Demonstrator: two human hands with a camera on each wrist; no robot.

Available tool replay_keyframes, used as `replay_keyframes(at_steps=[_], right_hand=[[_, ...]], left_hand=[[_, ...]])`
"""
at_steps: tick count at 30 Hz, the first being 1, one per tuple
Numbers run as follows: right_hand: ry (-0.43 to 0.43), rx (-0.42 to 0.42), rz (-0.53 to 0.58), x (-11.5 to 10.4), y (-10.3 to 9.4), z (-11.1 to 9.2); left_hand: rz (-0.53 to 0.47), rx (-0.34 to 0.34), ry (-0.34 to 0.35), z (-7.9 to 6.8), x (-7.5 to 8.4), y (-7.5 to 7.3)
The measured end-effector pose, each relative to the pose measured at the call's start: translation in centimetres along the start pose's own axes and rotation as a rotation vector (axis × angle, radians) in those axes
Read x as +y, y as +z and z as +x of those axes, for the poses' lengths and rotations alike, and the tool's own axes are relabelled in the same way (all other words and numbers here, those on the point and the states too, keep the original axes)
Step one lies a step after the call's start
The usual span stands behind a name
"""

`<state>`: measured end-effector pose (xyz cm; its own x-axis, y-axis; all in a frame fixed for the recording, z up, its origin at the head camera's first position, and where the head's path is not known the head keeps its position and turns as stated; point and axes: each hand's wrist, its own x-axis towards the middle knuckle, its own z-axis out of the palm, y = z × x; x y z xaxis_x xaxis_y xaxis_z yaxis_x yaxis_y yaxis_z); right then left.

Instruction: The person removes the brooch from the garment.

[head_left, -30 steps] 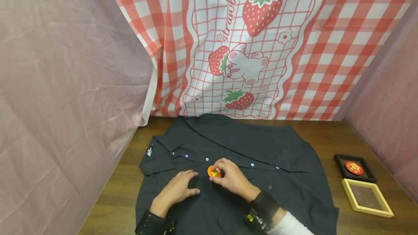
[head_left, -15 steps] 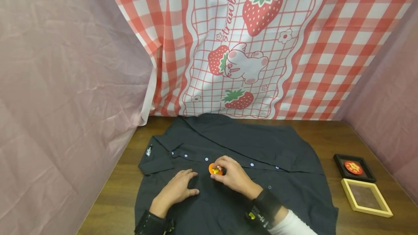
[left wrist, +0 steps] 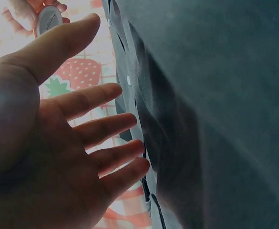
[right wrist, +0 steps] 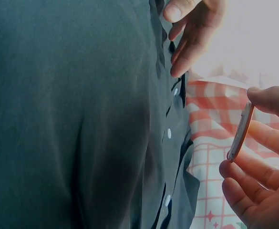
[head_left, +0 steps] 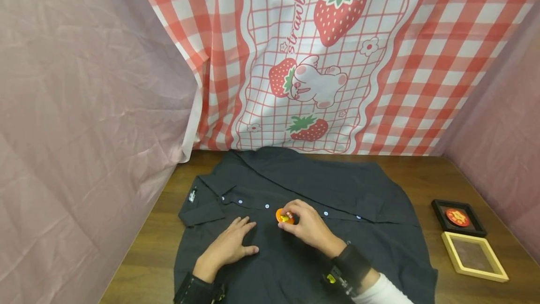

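Note:
A dark button-up shirt lies spread over the wooden table. Above its front, my right hand pinches a round orange pin badge between thumb and fingers. In the left wrist view the silvery back of the pin badge shows, with a thin pin across it. The right wrist view has the pin badge edge-on, apart from the cloth. My left hand is at the shirt's left part, fingers spread and straight, holding nothing. Whether it touches the cloth is hard to tell.
At the right, a black frame has a red round badge with a yellow star shape inside it. A pale wooden frame lies just in front. Checked strawberry cloth hangs behind the table, with pink curtains at both sides.
My right hand has shifted slightly right with the pin badge in its pinch. The left hand stays almost where it was, and the shirt lies the same.

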<state>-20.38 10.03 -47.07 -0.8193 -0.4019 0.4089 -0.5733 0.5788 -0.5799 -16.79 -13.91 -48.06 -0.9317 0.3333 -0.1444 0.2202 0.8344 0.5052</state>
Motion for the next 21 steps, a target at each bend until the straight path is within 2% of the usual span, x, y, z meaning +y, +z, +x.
replay_keyframes(at_steps=[7, 16, 21], right_hand=[[0.037, -0.006, 0.02, 0.2, -0.6, -0.2], [0.049, 0.026, 0.018, 0.4, -1.1, -0.3], [0.068, 0.008, 0.013, 0.4, -1.5, -0.3]], left_hand=[[0.02, 0.013, 0.003, 0.0, 0.1, 0.1], [0.028, 0.042, 0.032, -0.2, 0.1, -0.1], [0.031, 0.049, 0.036, -0.2, 0.1, -0.1]])
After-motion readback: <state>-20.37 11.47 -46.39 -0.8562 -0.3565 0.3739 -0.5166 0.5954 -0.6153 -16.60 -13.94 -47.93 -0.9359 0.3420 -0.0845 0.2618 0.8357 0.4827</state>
